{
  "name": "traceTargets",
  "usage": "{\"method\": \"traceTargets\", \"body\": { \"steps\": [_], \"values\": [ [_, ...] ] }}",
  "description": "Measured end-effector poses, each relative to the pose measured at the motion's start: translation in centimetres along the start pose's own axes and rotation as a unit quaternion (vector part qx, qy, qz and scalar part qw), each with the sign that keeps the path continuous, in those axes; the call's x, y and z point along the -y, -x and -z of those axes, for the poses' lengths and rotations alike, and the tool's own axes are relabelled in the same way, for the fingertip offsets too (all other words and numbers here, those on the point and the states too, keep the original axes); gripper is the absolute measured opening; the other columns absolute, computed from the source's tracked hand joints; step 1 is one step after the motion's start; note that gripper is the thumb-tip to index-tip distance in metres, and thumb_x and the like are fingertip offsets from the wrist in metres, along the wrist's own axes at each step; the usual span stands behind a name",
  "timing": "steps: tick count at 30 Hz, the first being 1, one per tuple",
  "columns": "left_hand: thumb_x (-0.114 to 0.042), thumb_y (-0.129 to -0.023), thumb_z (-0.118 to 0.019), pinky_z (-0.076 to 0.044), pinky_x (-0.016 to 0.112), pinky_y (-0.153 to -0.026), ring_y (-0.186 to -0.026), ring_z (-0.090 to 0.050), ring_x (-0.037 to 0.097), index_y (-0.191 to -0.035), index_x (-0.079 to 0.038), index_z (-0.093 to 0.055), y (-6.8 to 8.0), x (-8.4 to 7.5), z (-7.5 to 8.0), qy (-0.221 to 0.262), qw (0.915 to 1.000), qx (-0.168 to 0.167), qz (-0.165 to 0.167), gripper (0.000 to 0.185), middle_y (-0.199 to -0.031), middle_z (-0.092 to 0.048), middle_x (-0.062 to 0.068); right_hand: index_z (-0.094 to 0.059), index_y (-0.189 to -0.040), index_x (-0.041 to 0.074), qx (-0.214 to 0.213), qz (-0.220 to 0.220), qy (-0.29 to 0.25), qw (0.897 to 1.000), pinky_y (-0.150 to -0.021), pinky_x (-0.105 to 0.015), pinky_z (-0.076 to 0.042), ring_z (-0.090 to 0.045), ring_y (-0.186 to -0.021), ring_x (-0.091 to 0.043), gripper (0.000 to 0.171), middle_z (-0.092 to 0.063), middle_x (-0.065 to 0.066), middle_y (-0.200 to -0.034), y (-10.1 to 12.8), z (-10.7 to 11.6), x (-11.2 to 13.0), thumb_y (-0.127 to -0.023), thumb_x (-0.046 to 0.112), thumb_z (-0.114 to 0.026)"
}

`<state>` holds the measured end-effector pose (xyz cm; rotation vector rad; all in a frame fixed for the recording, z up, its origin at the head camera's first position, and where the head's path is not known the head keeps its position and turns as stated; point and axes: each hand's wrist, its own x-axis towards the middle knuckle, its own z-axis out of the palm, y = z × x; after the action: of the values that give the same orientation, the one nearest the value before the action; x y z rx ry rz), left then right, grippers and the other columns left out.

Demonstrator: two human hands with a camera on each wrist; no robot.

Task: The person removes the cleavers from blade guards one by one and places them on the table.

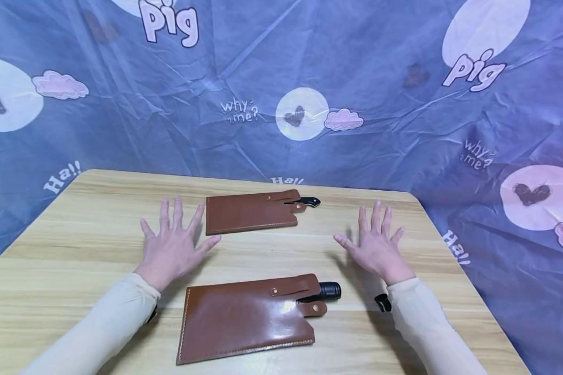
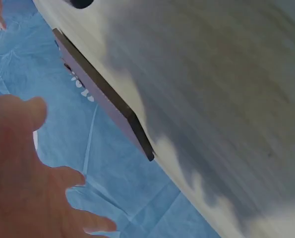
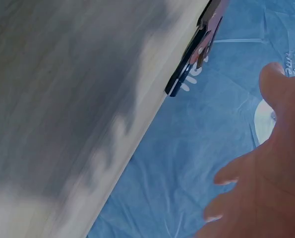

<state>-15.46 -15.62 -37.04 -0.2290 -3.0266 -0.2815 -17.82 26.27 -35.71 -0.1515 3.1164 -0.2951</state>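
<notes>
Both hands are held above the table with fingers spread, holding nothing. My left hand (image 1: 171, 252) is left of the two brown leather sheaths, closest to the far sheath (image 1: 248, 213). A black knife handle (image 1: 311, 201) sticks out of that sheath's right end. Nearer to me lies a larger brown sheath (image 1: 248, 320) with a snap strap; from it protrudes a ribbed black cylindrical handle (image 1: 330, 290), the rest hidden inside. Off to the right of both sheaths is my right hand (image 1: 377, 247). In the left wrist view, the far sheath (image 2: 95, 87) appears edge-on beyond the fingers.
The sheaths lie on a light wood-grain table (image 1: 98, 224) with rounded far corners. Behind it and along its right side hangs a wrinkled blue printed cloth (image 1: 380, 57). A small black piece (image 1: 382, 302) shows under the right wrist.
</notes>
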Motion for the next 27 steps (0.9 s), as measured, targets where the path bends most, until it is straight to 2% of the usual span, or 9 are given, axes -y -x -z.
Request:
{"method": "traceTargets", "body": {
  "steps": [4,7,9,11,15,18,20,24,27],
  "values": [
    [-0.062,-0.095,-0.047,-0.009,0.075,-0.103,-0.142,-0.005,0.050,-0.155,-0.008,-0.027,-0.5,0.1,0.2,-0.016,0.9992,-0.023,-0.029,0.083,-0.154,-0.012,0.034,-0.005,-0.154,-0.005,-0.016,0.034,0.000,0.999,-0.105,-0.067,0.011,0.029,-0.138,-0.036,0.102,0.026,-0.025,-0.153,-0.6,0.0,-0.3,-0.094,0.069,-0.039],
    [-0.056,-0.094,-0.055,-0.010,0.073,-0.104,-0.142,-0.011,0.049,-0.152,-0.004,-0.032,-0.9,0.1,0.4,-0.020,0.9983,-0.031,-0.046,0.082,-0.152,-0.021,0.035,-0.009,-0.154,-0.006,-0.014,0.055,-0.001,0.998,-0.107,-0.065,0.009,0.021,-0.142,-0.040,0.100,0.017,-0.028,-0.155,-1.2,0.1,-0.5,-0.094,0.065,-0.046],
    [-0.051,-0.093,-0.059,-0.009,0.074,-0.104,-0.141,-0.014,0.049,-0.150,-0.001,-0.034,-1.2,0.0,0.6,-0.015,0.9982,-0.030,-0.050,0.081,-0.151,-0.024,0.034,-0.011,-0.154,-0.005,-0.011,0.067,-0.008,0.998,-0.109,-0.064,0.005,0.013,-0.143,-0.044,0.097,0.009,-0.030,-0.157,-1.5,0.3,-0.5,-0.094,0.060,-0.052],
    [-0.047,-0.092,-0.063,-0.009,0.073,-0.105,-0.141,-0.017,0.048,-0.148,0.003,-0.034,-1.6,-0.2,0.7,-0.010,0.9981,-0.030,-0.054,0.080,-0.150,-0.026,0.033,-0.015,-0.155,-0.003,-0.012,0.076,-0.016,0.997,-0.110,-0.064,-0.005,0.001,-0.143,-0.048,0.092,-0.001,-0.031,-0.157,-1.8,0.4,-0.4,-0.094,0.053,-0.056],
    [-0.037,-0.090,-0.068,-0.022,0.063,-0.108,-0.138,-0.025,0.047,-0.143,0.014,-0.033,-2.3,-0.4,0.7,0.018,0.9979,-0.020,-0.059,0.081,-0.148,-0.030,0.034,-0.027,-0.152,-0.002,-0.024,0.084,-0.044,0.995,-0.105,-0.063,-0.027,-0.025,-0.136,-0.049,0.078,-0.024,-0.029,-0.150,-2.3,0.5,0.1,-0.096,0.041,-0.060],
    [-0.033,-0.090,-0.069,-0.032,0.058,-0.105,-0.137,-0.028,0.046,-0.142,0.018,-0.031,-2.9,-0.6,0.6,0.039,0.9975,-0.006,-0.059,0.082,-0.147,-0.031,0.034,-0.040,-0.146,-0.003,-0.040,0.093,-0.069,0.992,-0.103,-0.060,-0.034,-0.039,-0.128,-0.046,0.066,-0.039,-0.026,-0.141,-2.8,0.4,0.5,-0.097,0.036,-0.061],
    [-0.033,-0.090,-0.070,-0.036,0.058,-0.102,-0.137,-0.029,0.044,-0.143,0.017,-0.031,-3.3,-0.6,0.6,0.048,0.9970,0.000,-0.061,0.083,-0.147,-0.032,0.033,-0.047,-0.141,-0.003,-0.049,0.101,-0.085,0.990,-0.103,-0.058,-0.034,-0.043,-0.125,-0.045,0.058,-0.045,-0.025,-0.136,-3.2,0.3,0.7,-0.097,0.033,-0.062],
    [-0.032,-0.089,-0.072,-0.035,0.057,-0.104,-0.136,-0.031,0.044,-0.143,0.016,-0.031,-4.2,-0.7,0.9,0.067,0.9951,0.005,-0.074,0.083,-0.146,-0.034,0.032,-0.054,-0.134,-0.003,-0.059,0.109,-0.115,0.986,-0.101,-0.055,-0.037,-0.050,-0.119,-0.042,0.050,-0.049,-0.021,-0.132,-4.1,0.0,0.7,-0.095,0.027,-0.065],
    [-0.031,-0.089,-0.072,-0.029,0.055,-0.108,-0.136,-0.031,0.045,-0.144,0.015,-0.032,-4.9,-0.7,1.1,0.083,0.9934,0.015,-0.078,0.083,-0.146,-0.034,0.032,-0.056,-0.131,-0.003,-0.061,0.113,-0.134,0.982,-0.097,-0.053,-0.042,-0.054,-0.113,-0.041,0.047,-0.052,-0.020,-0.128,-4.8,-0.1,0.7,-0.093,0.023,-0.068]
  ]
}}
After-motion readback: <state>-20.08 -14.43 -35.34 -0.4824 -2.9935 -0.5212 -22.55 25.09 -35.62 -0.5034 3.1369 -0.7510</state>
